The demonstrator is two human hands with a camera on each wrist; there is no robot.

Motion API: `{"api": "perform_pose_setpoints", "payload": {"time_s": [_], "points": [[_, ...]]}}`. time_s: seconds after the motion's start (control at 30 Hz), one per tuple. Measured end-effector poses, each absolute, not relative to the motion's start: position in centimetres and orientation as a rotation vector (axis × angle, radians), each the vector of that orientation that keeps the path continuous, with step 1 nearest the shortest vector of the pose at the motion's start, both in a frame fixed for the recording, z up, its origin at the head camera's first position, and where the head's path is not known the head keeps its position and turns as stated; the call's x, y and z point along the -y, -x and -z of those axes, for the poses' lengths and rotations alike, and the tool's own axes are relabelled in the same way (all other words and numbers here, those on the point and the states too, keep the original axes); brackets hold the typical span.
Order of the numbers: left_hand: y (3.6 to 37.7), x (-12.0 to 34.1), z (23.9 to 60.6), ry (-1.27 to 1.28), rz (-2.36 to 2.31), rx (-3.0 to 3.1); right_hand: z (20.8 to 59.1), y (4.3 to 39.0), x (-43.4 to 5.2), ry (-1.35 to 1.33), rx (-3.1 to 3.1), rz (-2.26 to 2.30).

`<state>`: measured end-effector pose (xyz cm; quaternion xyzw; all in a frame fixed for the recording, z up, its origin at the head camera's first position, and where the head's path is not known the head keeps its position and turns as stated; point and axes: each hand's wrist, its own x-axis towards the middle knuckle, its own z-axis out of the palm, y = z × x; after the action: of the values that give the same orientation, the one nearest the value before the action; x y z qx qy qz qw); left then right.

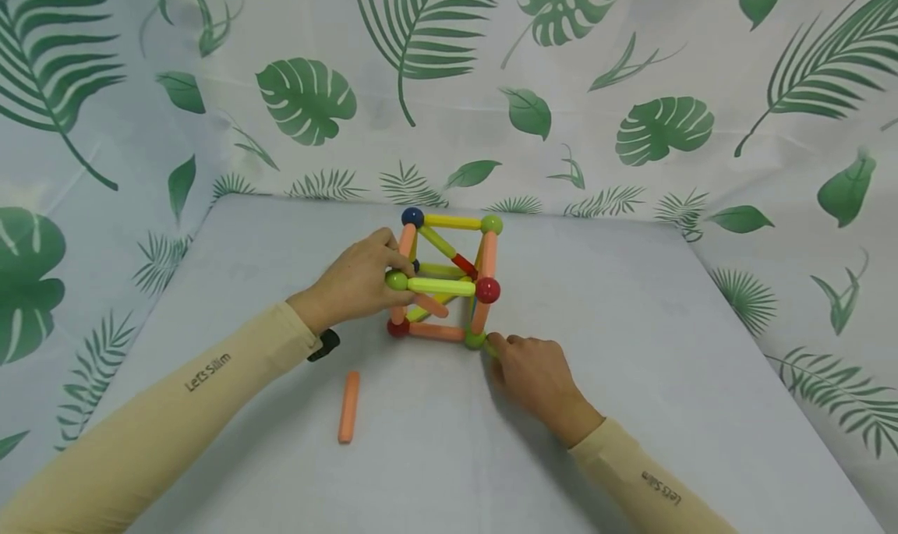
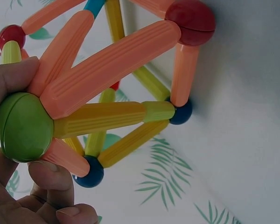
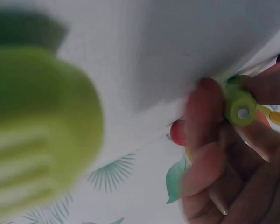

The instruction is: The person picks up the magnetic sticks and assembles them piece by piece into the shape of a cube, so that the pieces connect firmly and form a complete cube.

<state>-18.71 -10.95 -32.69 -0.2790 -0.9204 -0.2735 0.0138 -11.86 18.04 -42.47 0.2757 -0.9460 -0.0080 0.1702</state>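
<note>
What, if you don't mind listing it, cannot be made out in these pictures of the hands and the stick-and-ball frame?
- Head view: the right hand covers its green stick, so the stick's length is hidden.
- Right wrist view: a blurred green shape fills the left side, too close to identify.
- Left wrist view: the left hand is cut off by the edge; only fingers around the green ball show.

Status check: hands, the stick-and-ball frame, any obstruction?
Left hand grips green ball on plastic stick-and-ball frame. Right hand pinches green stick. Nothing blocking.
</note>
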Motion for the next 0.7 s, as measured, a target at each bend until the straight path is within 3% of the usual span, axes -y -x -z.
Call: {"api": "perform_pose_setpoints", "payload": {"time_s": [0.27,0.53,0.7], "points": [[18.6,10.9,32.7,0.856,0.875,2.885,41.0,11.0,-18.4,-0.813,2.807,-0.010],[18.6,10.9,32.6,0.885,0.865,2.853,38.9,10.0,-14.7,-0.915,2.743,-0.303],[18.6,10.9,32.6,0.877,0.869,2.863,38.8,11.0,-12.6,-0.833,2.673,-0.337]]}}
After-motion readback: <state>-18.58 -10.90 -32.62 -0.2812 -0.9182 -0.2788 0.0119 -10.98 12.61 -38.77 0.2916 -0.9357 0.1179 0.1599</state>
